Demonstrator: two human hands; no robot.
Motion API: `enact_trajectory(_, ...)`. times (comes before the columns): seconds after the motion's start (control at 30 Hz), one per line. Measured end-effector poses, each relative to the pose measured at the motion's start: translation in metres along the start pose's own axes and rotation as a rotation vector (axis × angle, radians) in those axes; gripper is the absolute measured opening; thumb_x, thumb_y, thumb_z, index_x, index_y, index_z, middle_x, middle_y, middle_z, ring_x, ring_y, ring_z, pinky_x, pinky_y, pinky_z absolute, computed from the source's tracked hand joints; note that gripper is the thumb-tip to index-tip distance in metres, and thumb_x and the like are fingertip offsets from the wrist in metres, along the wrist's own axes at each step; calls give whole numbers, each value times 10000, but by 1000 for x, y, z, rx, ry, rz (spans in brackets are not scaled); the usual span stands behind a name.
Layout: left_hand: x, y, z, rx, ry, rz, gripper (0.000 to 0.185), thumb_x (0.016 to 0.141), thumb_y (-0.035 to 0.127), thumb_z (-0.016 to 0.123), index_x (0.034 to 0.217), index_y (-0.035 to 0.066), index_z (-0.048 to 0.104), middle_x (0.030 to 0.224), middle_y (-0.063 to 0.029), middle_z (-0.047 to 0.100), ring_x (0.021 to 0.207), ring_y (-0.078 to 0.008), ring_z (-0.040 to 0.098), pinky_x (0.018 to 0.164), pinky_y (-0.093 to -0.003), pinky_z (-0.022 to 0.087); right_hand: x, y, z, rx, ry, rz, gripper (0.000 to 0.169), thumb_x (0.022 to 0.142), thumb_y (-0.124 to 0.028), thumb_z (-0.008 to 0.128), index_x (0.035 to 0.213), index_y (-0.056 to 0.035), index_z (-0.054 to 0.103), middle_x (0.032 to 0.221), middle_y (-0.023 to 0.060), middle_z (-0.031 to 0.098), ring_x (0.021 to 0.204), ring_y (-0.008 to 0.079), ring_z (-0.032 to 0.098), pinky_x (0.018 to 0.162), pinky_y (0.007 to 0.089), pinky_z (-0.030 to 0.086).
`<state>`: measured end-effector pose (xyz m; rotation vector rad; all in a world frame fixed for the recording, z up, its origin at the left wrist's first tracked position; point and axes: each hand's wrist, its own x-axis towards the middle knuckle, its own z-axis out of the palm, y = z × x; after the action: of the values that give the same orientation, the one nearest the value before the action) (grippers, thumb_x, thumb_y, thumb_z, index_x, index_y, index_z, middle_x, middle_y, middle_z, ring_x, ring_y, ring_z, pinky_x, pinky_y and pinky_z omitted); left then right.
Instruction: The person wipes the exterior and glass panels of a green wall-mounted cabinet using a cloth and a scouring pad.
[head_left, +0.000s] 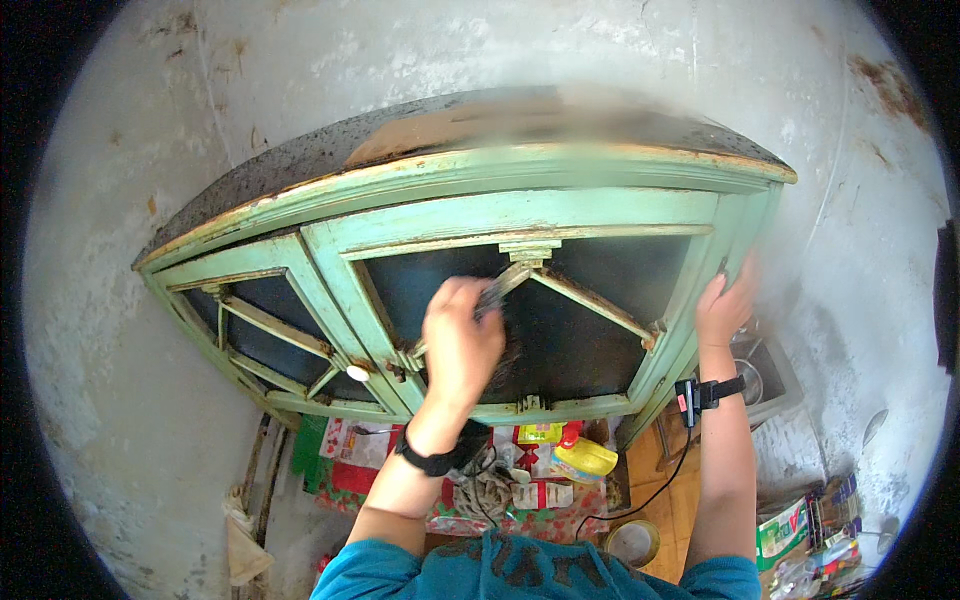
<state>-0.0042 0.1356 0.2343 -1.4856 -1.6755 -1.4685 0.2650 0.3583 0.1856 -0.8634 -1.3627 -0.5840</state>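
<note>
A pale green, worn wooden cabinet (517, 204) stands before me, its two doors fitted with dark panes and thin wooden lattice bars. In front of the larger door, my left hand (463, 341) grips a small dark grey object (489, 301), too blurred to name. The object is against the upper end of a slanting lattice bar (517, 276), below a stepped wooden block (529, 250). My right hand (726, 306), blurred at the fingers, rests against the cabinet's right side with nothing seen in it. Both wrists wear black straps.
Under the cabinet, a patterned cloth (349, 480) carries a yellow bottle (585, 459), a crumpled rag (486, 491) and packets. A black cable (660, 487) trails from the right wrist. A round tub (632, 541) stands below; boxes and bags (814, 536) lie at lower right.
</note>
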Motion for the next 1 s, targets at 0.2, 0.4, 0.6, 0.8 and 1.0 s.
enact_trajectory(0.2,-33,-29,-30,163,-7,-154,197,682,-61,600,871,-28,644,851,-180,628,805,-354,623,743,-374,499,-7,-4,4,-53,-51,88,600,825,-104,498,1392,-25,319,1206,245,473,1082,422,482,914,478,406)
enact_trajectory(0.4,-2,3,3,35,31,25,202,697,-57,604,890,-12,643,863,-176,612,806,-357,606,728,-382,496,-2,-3,3,2,-18,31,604,823,-113,499,1393,-26,318,1200,252,467,1076,427,482,907,481,410)
enact_trajectory(0.6,-38,-32,-17,174,47,-63,248,665,-76,574,897,-13,638,829,-164,580,787,-356,587,721,-394,483,-3,-5,6,-60,-11,67,609,822,-125,497,1397,-37,317,1197,254,466,1077,431,480,902,481,412)
enact_trajectory(0.8,6,23,17,84,86,144,273,664,-65,623,928,5,628,880,-149,584,823,-337,567,739,-388,471,-4,-7,1,-48,-32,52,635,815,-124,509,1409,-52,296,1194,262,458,1048,439,483,877,489,418)
enact_trajectory(1.0,-30,14,19,-24,60,169,284,679,-59,627,955,4,608,924,-148,573,858,-339,553,763,-390,463,-6,4,-1,-109,-95,77,624,851,-128,525,1421,-68,279,1261,272,409,1097,441,454,921,498,391)
